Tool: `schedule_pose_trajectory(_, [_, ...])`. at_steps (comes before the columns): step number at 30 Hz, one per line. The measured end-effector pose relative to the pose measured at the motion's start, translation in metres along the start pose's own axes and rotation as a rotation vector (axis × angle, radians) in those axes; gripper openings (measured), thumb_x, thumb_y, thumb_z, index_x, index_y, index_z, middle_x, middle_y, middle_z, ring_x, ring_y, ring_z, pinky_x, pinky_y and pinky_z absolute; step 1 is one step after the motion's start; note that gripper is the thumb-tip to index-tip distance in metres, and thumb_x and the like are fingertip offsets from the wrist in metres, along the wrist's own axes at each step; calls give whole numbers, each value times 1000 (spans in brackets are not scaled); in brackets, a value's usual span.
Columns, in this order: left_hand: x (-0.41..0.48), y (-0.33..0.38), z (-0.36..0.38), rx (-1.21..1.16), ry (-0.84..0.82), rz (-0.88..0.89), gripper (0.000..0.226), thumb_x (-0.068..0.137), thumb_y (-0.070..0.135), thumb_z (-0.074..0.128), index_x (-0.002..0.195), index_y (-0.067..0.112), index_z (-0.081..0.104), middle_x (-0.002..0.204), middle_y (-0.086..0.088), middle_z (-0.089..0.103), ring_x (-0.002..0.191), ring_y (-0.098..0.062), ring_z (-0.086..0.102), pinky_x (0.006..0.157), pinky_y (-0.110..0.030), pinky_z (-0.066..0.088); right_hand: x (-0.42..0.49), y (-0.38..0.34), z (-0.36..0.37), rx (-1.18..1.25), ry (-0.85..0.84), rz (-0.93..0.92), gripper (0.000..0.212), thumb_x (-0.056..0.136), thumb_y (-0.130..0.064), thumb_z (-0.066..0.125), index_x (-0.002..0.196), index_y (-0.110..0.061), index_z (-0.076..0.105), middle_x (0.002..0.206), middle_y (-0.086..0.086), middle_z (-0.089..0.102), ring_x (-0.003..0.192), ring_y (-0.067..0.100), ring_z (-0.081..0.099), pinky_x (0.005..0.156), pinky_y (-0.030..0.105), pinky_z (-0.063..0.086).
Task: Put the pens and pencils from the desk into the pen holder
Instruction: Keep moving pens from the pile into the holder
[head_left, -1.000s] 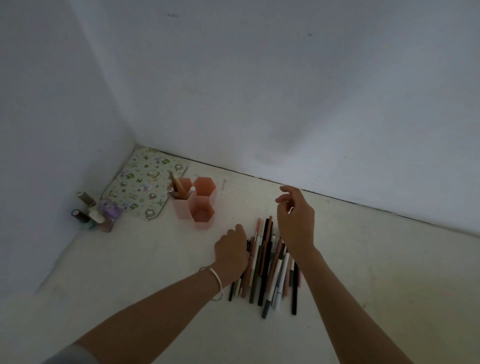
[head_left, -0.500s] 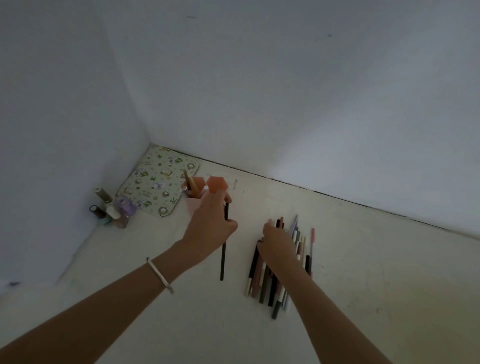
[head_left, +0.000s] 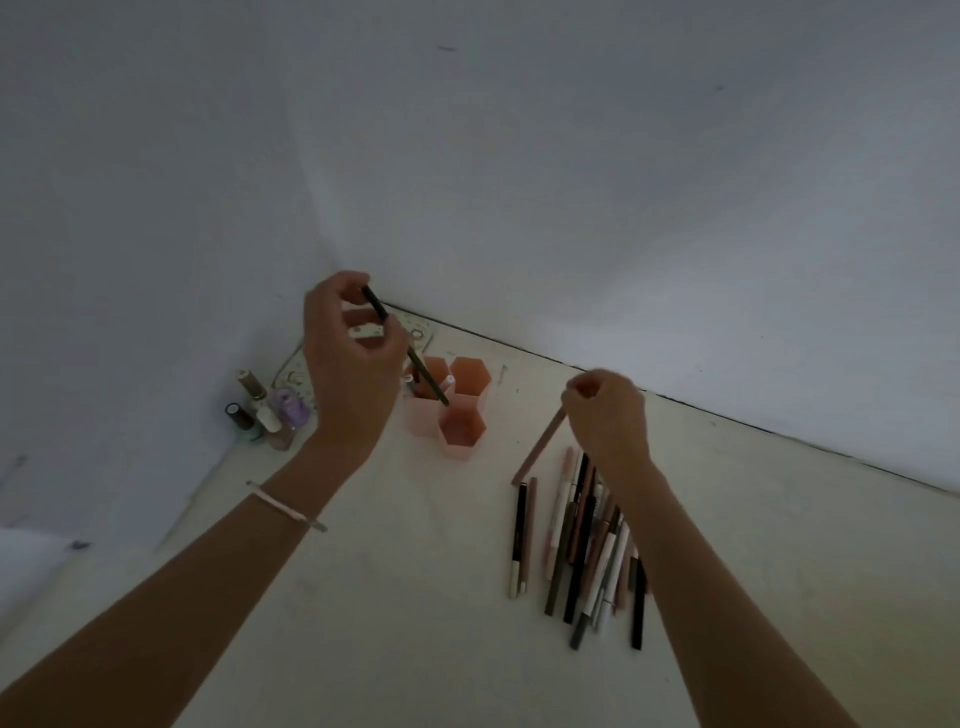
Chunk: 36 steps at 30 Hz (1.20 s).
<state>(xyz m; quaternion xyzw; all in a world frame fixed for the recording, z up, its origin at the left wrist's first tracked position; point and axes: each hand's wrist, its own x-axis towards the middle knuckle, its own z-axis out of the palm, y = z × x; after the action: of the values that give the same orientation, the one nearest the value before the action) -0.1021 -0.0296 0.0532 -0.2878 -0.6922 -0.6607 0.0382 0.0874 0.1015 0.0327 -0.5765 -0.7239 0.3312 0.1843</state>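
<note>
A pink pen holder made of three hexagonal cups stands near the wall corner, and its rear left cup has a few pens in it. My left hand is raised above it, shut on a dark pencil that slants down with its tip over the cups. A pile of several pens and pencils lies on the desk to the right. Above the pile's far end, my right hand is shut on a pink pen, lifted at an angle.
Several small nail polish bottles stand in the corner at the left wall. A patterned mat lies behind the holder, mostly hidden by my left hand. Walls close the desk at the back and left.
My left hand carried the dark pencil up from beside the holder and tipped it over the cups. My right hand picked a pink pen out of the pile and lifted it.
</note>
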Motion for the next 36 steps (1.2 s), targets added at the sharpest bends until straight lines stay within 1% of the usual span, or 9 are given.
schedule_pose_trajectory(4, [2,-24,1,140,-37,84,37,82,-2,65,114,12,55,108,-2,52,84,-7,62,67,-20,55,0,-37,-7,310,139,-134,15,88,-11,59,100,-16,66,79,-9,67,56,-3,57,50,6,40])
schedule_pose_trajectory(7, [-14,-44,0,484,-231,286,16,80,6,63,95,7,66,99,-6,61,89,-24,63,80,-40,51,-7,-52,3,459,190,-214,12,90,-11,60,100,-16,63,83,-4,68,68,-2,62,60,4,45])
schedule_pose_trajectory(9, [-21,-54,-5,668,-237,356,12,79,16,63,85,11,72,99,-7,66,98,-29,63,88,-43,46,-13,-58,14,513,226,-298,11,90,-10,61,100,-14,63,87,-1,68,76,2,64,68,6,47])
schedule_pose_trajectory(12, [-25,-55,-15,570,-191,240,21,83,17,54,97,10,69,103,-6,65,102,-28,58,87,-46,45,-18,-65,35,532,236,-428,15,91,-10,62,104,-16,62,92,0,67,82,6,64,75,10,49])
schedule_pose_trajectory(17, [-43,-43,-23,438,-219,261,17,79,7,47,89,7,60,89,-6,60,87,-22,53,77,-37,44,-20,-65,72,283,51,-563,9,91,-14,61,99,-17,63,96,-6,63,84,7,60,80,32,54])
schedule_pose_trajectory(21, [-72,-37,-18,367,-374,227,13,80,9,47,86,12,59,85,7,53,73,-5,46,68,-11,38,-22,-54,77,41,9,-671,21,92,-27,60,100,-13,72,108,0,65,98,13,59,87,30,51])
schedule_pose_trajectory(26, [-115,-41,17,428,-711,-92,17,84,15,60,93,28,56,83,17,56,70,0,54,63,-9,40,-11,-36,28,246,243,-529,30,87,-1,54,110,-17,65,102,-12,61,79,1,57,73,12,46])
schedule_pose_trajectory(29, [-137,-44,50,534,-864,-267,18,87,30,60,104,25,54,92,10,58,84,-11,58,73,-25,47,-5,-21,-1,286,299,-413,34,84,2,50,106,-19,65,98,-12,63,79,1,58,69,12,46])
schedule_pose_trajectory(36, [-166,-47,90,804,-1003,-269,39,87,26,64,118,12,46,112,-7,58,97,-26,61,79,-34,50,-17,33,-22,182,241,-286,35,83,6,51,103,-17,67,91,-12,65,79,-3,58,72,13,45])
